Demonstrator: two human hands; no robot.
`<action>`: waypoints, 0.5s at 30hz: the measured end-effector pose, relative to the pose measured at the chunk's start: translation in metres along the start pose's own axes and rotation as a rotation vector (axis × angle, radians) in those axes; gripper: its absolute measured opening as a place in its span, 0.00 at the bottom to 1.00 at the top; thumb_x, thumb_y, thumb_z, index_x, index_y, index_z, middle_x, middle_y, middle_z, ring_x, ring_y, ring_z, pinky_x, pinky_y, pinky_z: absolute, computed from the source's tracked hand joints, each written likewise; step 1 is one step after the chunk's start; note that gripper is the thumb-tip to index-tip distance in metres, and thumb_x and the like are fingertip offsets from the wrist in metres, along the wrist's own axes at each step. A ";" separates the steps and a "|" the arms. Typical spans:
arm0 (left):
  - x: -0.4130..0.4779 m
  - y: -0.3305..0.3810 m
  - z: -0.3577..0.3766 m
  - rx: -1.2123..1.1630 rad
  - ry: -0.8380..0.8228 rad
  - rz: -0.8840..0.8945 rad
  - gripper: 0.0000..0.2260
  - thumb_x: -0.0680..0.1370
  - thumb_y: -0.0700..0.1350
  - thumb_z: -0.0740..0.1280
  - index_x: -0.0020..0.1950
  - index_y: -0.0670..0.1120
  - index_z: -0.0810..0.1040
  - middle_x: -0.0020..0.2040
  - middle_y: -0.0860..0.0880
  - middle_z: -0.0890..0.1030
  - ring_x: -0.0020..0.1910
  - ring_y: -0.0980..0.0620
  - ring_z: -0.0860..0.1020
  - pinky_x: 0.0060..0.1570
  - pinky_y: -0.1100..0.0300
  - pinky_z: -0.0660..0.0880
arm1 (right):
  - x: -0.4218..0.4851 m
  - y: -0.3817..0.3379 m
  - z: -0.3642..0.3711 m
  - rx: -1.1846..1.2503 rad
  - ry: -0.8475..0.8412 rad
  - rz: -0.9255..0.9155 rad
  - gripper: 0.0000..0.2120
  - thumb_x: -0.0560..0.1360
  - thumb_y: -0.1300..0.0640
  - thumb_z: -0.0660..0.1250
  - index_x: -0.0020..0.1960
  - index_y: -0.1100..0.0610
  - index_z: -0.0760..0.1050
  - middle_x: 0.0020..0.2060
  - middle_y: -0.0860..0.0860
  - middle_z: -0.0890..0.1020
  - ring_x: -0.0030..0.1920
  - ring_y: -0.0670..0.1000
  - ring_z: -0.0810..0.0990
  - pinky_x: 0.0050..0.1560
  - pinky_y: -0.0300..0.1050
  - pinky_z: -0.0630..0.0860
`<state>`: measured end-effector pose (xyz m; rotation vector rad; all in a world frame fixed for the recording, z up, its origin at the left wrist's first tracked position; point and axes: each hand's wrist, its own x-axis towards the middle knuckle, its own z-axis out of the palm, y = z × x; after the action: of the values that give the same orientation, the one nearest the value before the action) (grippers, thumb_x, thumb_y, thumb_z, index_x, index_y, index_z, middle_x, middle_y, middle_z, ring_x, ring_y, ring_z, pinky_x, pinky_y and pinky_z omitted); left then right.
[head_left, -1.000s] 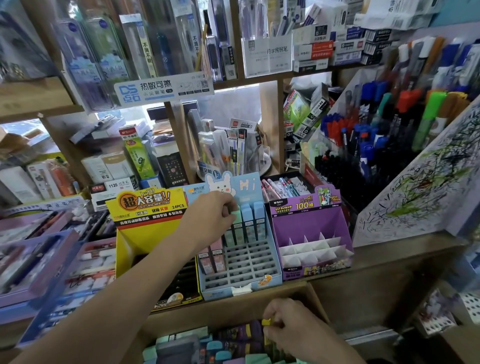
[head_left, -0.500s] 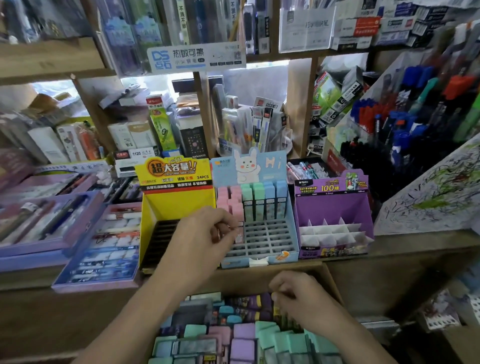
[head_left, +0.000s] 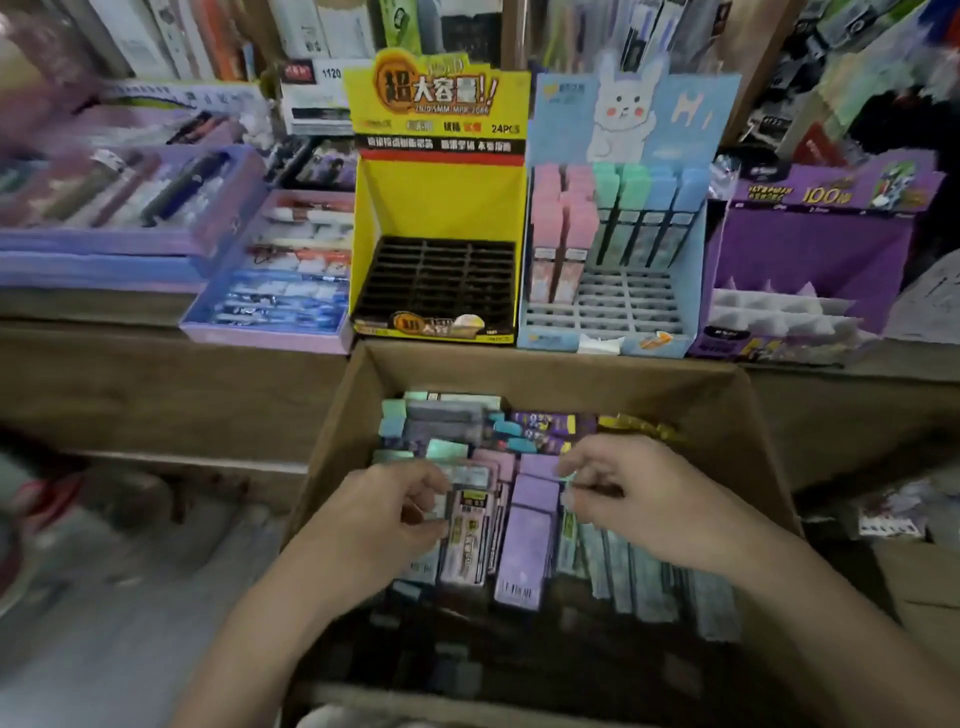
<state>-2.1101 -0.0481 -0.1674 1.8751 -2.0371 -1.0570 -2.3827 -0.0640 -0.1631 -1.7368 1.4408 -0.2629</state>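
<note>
Head view: nearest, an open cardboard box (head_left: 571, 384) holds rows of slim lead-refill cases (head_left: 524, 551) in lilac, teal and pink. The left hand (head_left: 384, 514) is at the middle of the box, toward its left wall. Its thumb and curled fingers pinch a pink case (head_left: 467, 535) with a black label, which lies among the others. The right hand (head_left: 639, 493) is nearer the right wall, fingers curled at the tops of the teal cases (head_left: 644, 582); blur hides whether they grip one. Beyond the box's far wall, along the shelf (head_left: 810, 370) edge, stand a yellow display box (head_left: 441, 197) with a black slotted grid, a blue rabbit display box (head_left: 691, 291) with pastel cases in its back rows, and a purple display box (head_left: 810, 244) rightmost.
</note>
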 end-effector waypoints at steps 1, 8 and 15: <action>-0.004 -0.004 0.002 0.011 -0.025 -0.020 0.10 0.73 0.47 0.74 0.51 0.59 0.79 0.45 0.59 0.80 0.46 0.62 0.79 0.46 0.68 0.76 | -0.002 -0.002 0.007 -0.014 -0.028 0.004 0.07 0.79 0.55 0.71 0.57 0.50 0.80 0.45 0.47 0.85 0.48 0.48 0.84 0.54 0.55 0.81; -0.024 -0.015 0.009 0.155 -0.267 -0.054 0.12 0.71 0.51 0.73 0.52 0.61 0.77 0.48 0.62 0.78 0.51 0.64 0.75 0.56 0.62 0.75 | -0.020 -0.005 0.043 -0.149 -0.255 0.041 0.09 0.75 0.47 0.73 0.54 0.45 0.81 0.47 0.40 0.84 0.47 0.36 0.82 0.51 0.40 0.81; -0.027 -0.017 0.014 0.211 -0.352 -0.057 0.13 0.72 0.50 0.73 0.55 0.61 0.77 0.51 0.63 0.74 0.51 0.64 0.72 0.47 0.70 0.69 | -0.023 -0.006 0.067 -0.217 -0.409 0.023 0.16 0.77 0.47 0.72 0.64 0.43 0.77 0.55 0.39 0.80 0.54 0.40 0.79 0.56 0.37 0.76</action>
<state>-2.0996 -0.0170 -0.1785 1.9718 -2.3818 -1.3138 -2.3431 -0.0124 -0.1929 -1.8141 1.2185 0.2591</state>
